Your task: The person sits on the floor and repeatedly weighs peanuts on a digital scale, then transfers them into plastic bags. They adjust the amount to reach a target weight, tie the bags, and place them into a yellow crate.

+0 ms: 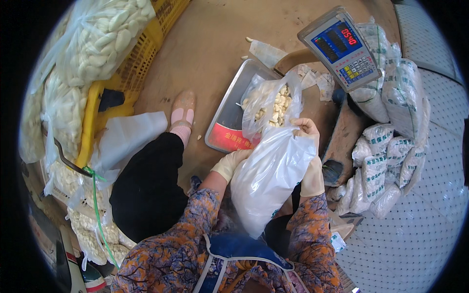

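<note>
A white plastic bag, puffed out, is held in front of my body between both hands; what is inside it is hidden. My left hand, in a pale glove, grips the bag's left side, its fingertips partly behind it. My right hand, also in a pale glove, pinches the bag's upper right edge with bent fingers. Just beyond the bag, a clear plastic bag of peeled garlic cloves lies with its mouth toward me on the grey scale pan.
A digital scale display with lit red digits stands at the upper right. Filled, printed bags are piled on the right. At left, a yellow crate stands beside large clear bags of garlic. My shoe rests on the brown floor.
</note>
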Motion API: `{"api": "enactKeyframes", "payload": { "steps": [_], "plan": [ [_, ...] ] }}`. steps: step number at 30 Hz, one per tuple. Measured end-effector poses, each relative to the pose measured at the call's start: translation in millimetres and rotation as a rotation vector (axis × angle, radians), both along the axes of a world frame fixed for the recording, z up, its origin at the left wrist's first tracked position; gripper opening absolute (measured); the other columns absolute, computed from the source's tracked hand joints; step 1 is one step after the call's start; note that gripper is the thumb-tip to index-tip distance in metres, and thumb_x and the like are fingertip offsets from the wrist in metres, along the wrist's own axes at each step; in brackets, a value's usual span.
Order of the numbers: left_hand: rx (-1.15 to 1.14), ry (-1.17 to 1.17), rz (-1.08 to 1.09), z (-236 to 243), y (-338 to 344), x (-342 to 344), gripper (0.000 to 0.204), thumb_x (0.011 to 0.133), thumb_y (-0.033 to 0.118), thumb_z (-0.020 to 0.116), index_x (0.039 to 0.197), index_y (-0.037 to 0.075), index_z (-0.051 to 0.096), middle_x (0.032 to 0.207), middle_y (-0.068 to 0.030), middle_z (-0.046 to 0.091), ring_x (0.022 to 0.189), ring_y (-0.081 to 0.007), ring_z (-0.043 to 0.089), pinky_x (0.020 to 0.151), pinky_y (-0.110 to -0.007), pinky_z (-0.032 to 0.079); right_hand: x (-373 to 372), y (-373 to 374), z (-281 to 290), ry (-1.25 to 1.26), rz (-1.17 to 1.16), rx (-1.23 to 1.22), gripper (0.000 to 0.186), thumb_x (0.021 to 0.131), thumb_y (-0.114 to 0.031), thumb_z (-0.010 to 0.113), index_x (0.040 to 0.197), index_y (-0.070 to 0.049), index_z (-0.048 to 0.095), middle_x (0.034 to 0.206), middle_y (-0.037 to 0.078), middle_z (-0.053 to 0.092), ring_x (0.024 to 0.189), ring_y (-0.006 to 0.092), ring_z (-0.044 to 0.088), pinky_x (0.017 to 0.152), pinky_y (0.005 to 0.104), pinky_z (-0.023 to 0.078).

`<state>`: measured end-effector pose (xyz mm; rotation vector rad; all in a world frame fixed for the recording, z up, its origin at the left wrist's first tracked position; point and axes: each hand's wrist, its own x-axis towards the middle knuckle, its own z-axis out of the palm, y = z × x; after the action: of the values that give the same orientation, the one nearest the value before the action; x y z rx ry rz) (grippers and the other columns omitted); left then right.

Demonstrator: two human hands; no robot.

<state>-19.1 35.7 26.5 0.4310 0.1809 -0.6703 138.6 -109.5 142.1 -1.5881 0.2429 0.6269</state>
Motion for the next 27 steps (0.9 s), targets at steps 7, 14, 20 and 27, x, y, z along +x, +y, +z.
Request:
{"api": "enactKeyframes", "payload": {
  "steps": [7,14,20,27],
  "plan": [
    [-0.583,0.676,-0.097,22,9,15,0.032,0.087,0.022,0.056,0.111,0.001,0.058,0.106,-0.0076,0.064,0.095,-0.0119,0.060,0.085,-0.025,0.048,0,3,3,0.078,0.063,-0.101,0.029,0.068,0.013,0.050,0.095,0.003,0.053,0.091,0.012,0.061,0.078,0.0168,0.060,0.070,0.0260,0.049],
    [-0.490,0.586,-0.057,7,1,12,0.030,0.086,0.020,0.057,0.109,0.001,0.059,0.104,-0.0091,0.064,0.091,-0.0133,0.062,0.083,-0.028,0.050,3,2,1,0.060,0.139,-0.179,0.030,0.069,0.010,0.052,0.099,0.003,0.053,0.091,0.012,0.062,0.082,0.0178,0.060,0.074,0.0262,0.048],
    [-0.437,0.603,-0.042,4,1,13,0.028,0.084,0.017,0.059,0.105,0.000,0.061,0.101,-0.0112,0.065,0.087,-0.0158,0.064,0.080,-0.030,0.052,-1,10,21,0.099,0.425,-0.665,0.053,0.078,-0.025,0.067,0.120,0.003,0.049,0.099,0.014,0.061,0.095,0.0213,0.057,0.082,0.0291,0.045],
    [-0.276,0.428,-0.045,-13,-8,9,0.025,0.084,0.017,0.058,0.103,0.001,0.062,0.096,-0.0090,0.066,0.083,-0.0170,0.064,0.077,-0.030,0.052,-15,-2,48,0.110,0.782,-0.743,0.057,0.079,-0.032,0.067,0.122,0.001,0.048,0.100,0.013,0.061,0.093,0.0230,0.058,0.081,0.0322,0.046]
  ]
}}
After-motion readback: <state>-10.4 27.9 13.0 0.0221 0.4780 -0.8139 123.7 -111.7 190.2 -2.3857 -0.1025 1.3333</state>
